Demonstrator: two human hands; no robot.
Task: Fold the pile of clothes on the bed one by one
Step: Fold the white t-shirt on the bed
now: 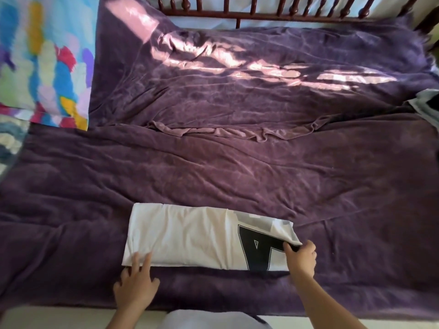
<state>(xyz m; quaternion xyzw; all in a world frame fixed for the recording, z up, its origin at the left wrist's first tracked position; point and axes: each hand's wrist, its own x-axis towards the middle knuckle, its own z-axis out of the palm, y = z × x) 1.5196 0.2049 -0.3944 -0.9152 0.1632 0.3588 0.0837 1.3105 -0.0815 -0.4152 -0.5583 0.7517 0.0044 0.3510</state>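
Shirt work is at the near edge of the bed (237, 167), roughly at its middle. The white shirt (190, 236) lies there as a long band on the purple blanket, running left to right, with its black letter print (259, 248) at the right end.

Your left hand (134, 288) is flat. Its straight fingers (142, 260) rest on the near left corner of the band and grip nothing. Your right hand (303, 257) pinches the right end of the shirt at its near corner, thumb on the print, and that corner is lifted a little off the blanket.

The step in hand looks like the crosswise fold, right end over toward the left. To do it well:

- Press the left corner down so the band cannot slide or twist as you pull.
- Lift the right end only high enough to clear the layers beneath. The far right corner is not held, so it may droop or lag.
- Lay the end square, edge on edge, then smooth from the crease outward.
- The blanket is soft and rumpled, so expect it to drag at the cloth.

More clothes (427, 103) show at the right edge of the bed, well apart from the shirt, so much of the task seems left to do.
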